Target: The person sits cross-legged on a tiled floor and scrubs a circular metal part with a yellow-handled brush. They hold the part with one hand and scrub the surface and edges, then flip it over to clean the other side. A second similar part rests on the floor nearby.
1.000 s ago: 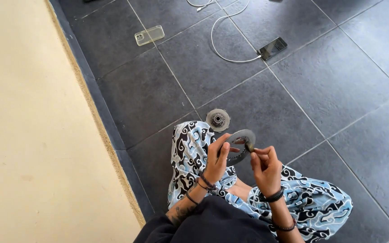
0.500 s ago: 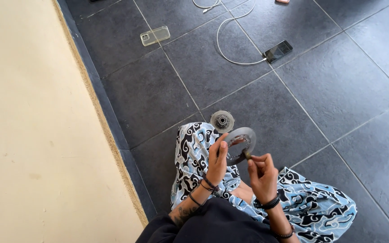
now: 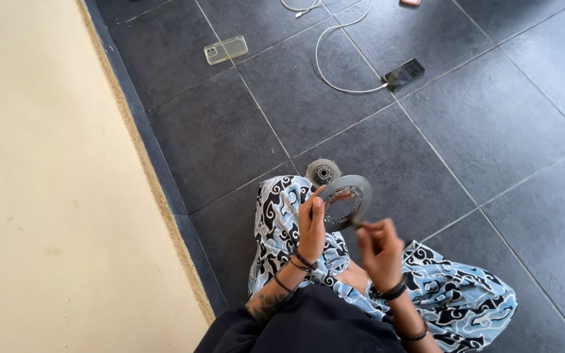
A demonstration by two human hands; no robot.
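Holding a flat grey metal ring (image 3: 346, 201) with a toothed inner rim above the lap, the left hand (image 3: 311, 225) has its grip closed on the ring's near-left edge, while the right hand (image 3: 379, 252) pinches a small dark piece against the lower rim, too small to make out. A round, ridged metal hub (image 3: 322, 172) lies on the matte dark slate-tile floor (image 3: 492, 131) just beyond the knee of the blue patterned cloth trousers (image 3: 452, 297), its near edge partly hidden by the ring. Farther off towards the floor's far edge lie a clear phone case (image 3: 225, 50) and a phone (image 3: 404, 74) on a white cable (image 3: 325, 59) cut off at the top, with bare tiles to the right and a cream wall (image 3: 40, 196) closing the left.
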